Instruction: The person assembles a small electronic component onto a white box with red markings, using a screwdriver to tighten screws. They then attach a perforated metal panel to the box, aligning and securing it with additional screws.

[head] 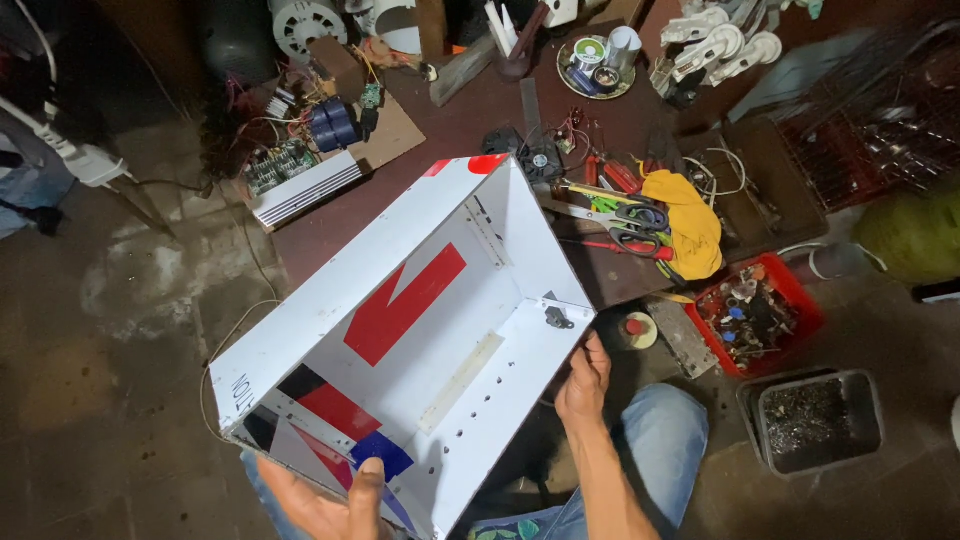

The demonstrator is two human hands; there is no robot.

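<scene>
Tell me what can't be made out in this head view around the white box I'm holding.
- Left hand: only the thumb and part of the palm show; the other fingers are behind the white metal box and cut by the bottom edge.
- Right hand: fingertips hidden behind the box's edge.
- Box's outer underside: turned away.
- Red bin: small parts inside too small to identify.
- Grey tray: contents dark, unclear.

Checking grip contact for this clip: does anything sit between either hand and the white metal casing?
Nothing visible does. The left hand grips the white metal casing directly at its near bottom edge, thumb on the painted inside. The right hand touches the casing's right edge, just below a small metal latch.
</scene>
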